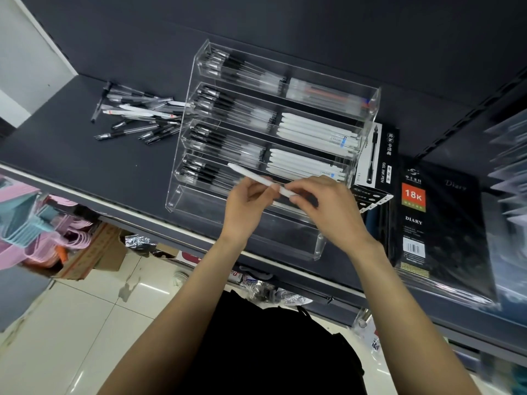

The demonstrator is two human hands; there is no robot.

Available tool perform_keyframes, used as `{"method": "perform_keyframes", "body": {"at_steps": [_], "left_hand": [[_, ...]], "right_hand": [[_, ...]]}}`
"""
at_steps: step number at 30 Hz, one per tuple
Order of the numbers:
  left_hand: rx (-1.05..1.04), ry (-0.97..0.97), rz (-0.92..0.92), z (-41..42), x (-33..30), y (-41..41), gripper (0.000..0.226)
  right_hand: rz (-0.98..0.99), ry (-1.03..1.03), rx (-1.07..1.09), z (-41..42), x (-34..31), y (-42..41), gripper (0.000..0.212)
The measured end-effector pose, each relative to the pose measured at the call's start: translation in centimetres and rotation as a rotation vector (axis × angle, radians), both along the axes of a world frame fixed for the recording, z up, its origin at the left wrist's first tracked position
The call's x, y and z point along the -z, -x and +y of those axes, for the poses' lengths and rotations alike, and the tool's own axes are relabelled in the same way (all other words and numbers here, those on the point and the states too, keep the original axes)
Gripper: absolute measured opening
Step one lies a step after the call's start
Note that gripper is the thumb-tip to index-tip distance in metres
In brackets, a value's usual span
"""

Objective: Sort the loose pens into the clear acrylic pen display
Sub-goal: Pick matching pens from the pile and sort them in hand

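From my head camera, looking down, I hold one white pen (258,178) between both hands just in front of the clear acrylic pen display (368,109), above its lower tiers. My left hand (248,206) pinches the barrel near its middle with curled fingers and thumb; my right hand (328,203) pinches the end nearest it, fingertips closed on the pen. The pen's long axis runs from its free tip at upper left down to my right hand, close to parallel with the display's rows, so I judge it needs only a small turn to lie flat. The compartments holding white pens sit on the display's right half, just beyond my right hand, which makes that hand the nearer one for the drop; the left halves hold black-capped pens. The bottom front tray looks unfilled. The loose pens (137,115) still to be sorted lie in a heap toward the shelf's (71,155) left end, beside the display's left wall, well apart from both hands and nearer my left.
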State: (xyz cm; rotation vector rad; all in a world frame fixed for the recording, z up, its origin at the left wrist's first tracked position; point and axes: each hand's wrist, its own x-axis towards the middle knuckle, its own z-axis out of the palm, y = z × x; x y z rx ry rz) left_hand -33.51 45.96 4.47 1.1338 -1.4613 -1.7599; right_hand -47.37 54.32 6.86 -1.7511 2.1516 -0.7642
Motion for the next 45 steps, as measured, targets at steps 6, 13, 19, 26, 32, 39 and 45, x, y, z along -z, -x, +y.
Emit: {"method": "perform_keyframes", "body": {"at_steps": [6, 13, 19, 26, 32, 39, 45], "left_hand": [[0.028, 0.778, -0.686, -1.5, 0.6, -1.3, 0.029], [0.356, 1.23, -0.625, -3.1, 2.8, -1.1, 0.032], [0.489, 1.278, -0.747, -2.6, 3.9, -0.1, 0.039], [0.531, 1.262, -0.736, -2.1, 3.9, -0.1, 0.042], [0.543, 1.243, -0.722, -2.1, 3.9, 0.1, 0.044], [0.591, 1.275, -0.746, -2.3, 4.1, -0.2, 0.045], [0.533, 1.268, -0.616, -2.0, 4.0, -0.5, 0.038]], "right_hand": [[0.545, -0.018, 0.146, 1.1, 0.6, 1.2, 0.019], [0.826, -0.365, 0.021, 0.4, 0.8, 0.1, 0.032], [0.712, -0.457, -0.039, -0.5, 0.8, 0.5, 0.036], [0.696, -0.51, -0.091, -0.3, 0.7, 0.4, 0.033], [0.653, -0.476, -0.069, -0.4, 1.1, 0.4, 0.033], [0.568, -0.419, 0.03, -0.1, 0.5, -0.3, 0.038], [0.507, -0.317, 0.117, 0.2, 0.3, -0.8, 0.029]]}}
